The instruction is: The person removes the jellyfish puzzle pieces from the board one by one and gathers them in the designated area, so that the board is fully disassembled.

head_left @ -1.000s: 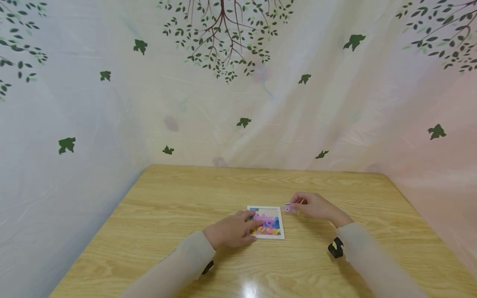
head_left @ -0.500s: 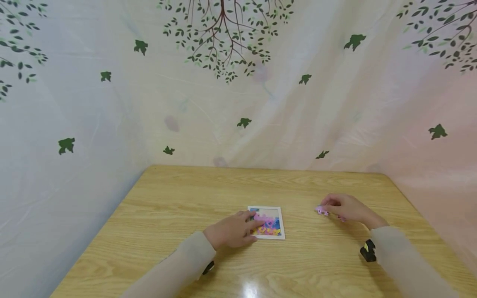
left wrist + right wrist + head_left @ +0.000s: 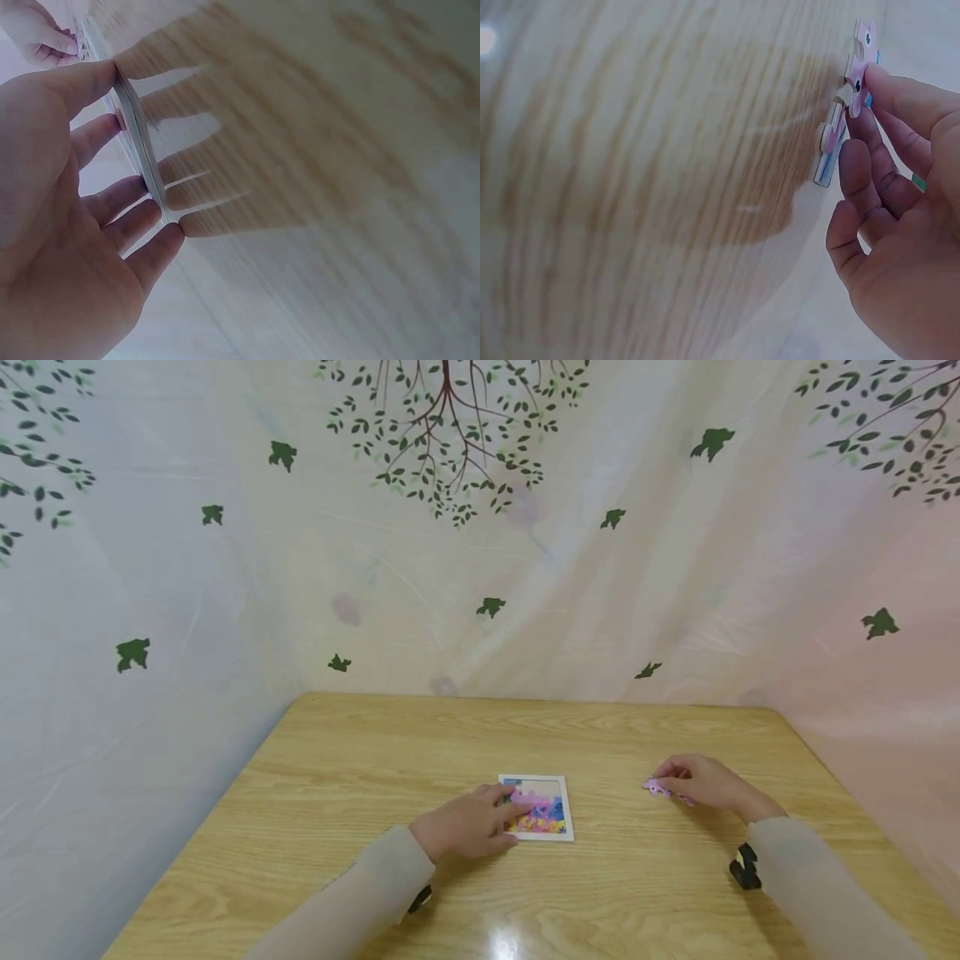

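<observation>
In the head view my left hand [image 3: 467, 823] rests on the left side of a small jigsaw puzzle in a white frame [image 3: 568, 814]. Its fingers lie extended over the pink, blue and yellow picture; the upper part shows a pale bare backing. The left wrist view has the fingertips along the frame's edge [image 3: 142, 135]. To the right, my right hand [image 3: 705, 783] pinches a pink puzzle piece [image 3: 654, 787] low over the table. A printed eye shows on that piece [image 3: 859, 75] in the right wrist view. Another pink piece [image 3: 830, 146] lies beside it, partly under the fingers.
A wood-grain table [image 3: 375, 752] carries the puzzle and pieces. Behind and at the sides hangs a pale cloth [image 3: 420, 568] printed with leaves and branches. Black wrist devices [image 3: 745, 867] sit below the light sleeves [image 3: 817, 877].
My right hand has moved right, away from the frame, carrying the pink piece, then slightly lower toward the table beside another pink piece. The left hand stays on the puzzle.
</observation>
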### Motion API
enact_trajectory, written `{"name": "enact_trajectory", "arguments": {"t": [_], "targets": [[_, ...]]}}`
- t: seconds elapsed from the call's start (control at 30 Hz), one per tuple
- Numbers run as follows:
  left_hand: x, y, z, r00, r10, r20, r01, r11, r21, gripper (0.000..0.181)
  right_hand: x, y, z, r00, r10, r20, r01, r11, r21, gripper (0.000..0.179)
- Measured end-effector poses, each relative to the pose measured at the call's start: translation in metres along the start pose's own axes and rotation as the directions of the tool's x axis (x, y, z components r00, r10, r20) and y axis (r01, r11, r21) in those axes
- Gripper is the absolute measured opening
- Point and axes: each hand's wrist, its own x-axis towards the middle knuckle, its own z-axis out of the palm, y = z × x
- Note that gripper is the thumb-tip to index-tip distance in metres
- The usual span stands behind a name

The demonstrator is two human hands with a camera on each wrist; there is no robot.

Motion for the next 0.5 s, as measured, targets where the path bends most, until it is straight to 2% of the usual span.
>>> {"name": "enact_trajectory", "arguments": {"t": [0.5], "targets": [[-0.0028,0.0005,0.0003,1.000,0.006,-0.002,-0.006,1.000,0.021,0.057,0.0004,-0.0006,0.0026,1.000,0.012,0.009,-0.012,1.000,-0.004,0.015]]}}
